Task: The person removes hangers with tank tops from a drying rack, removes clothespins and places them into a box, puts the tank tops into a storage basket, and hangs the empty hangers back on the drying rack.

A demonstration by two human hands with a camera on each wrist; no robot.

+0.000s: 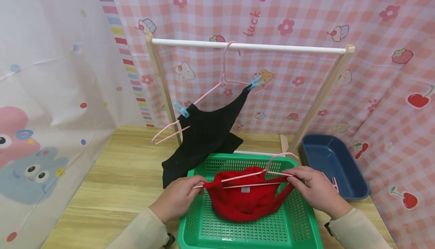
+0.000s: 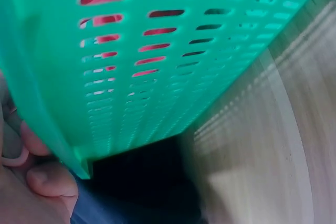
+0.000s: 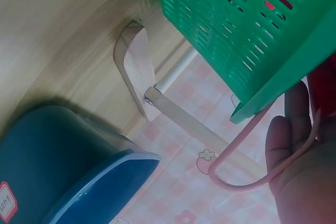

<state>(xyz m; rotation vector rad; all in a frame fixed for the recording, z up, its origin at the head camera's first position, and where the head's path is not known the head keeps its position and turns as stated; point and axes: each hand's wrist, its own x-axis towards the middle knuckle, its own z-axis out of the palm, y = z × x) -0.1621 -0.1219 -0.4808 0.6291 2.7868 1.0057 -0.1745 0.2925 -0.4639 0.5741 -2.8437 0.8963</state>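
Note:
Over a green basket (image 1: 244,234), both hands hold a pink hanger (image 1: 243,176) with a red garment (image 1: 249,205) on it. My left hand (image 1: 176,197) pinches the hanger's left end beside the garment's left strap. At the other side my right hand (image 1: 317,189) grips the garment's right strap against the hanger, thumb toward me. The hanger's hook points up and right. In the right wrist view, a rounded pink hanger end (image 3: 239,186) juts out past the palm. The garment sags in the middle, showing a small white label (image 1: 245,189).
Behind the basket stands a wooden rack with a white rod (image 1: 289,48). A black garment (image 1: 214,130) hangs there on another pink hanger, held by two blue clips (image 1: 256,83). At the right sits a blue bin (image 1: 323,152), with pink clips (image 1: 335,184) near my right wrist.

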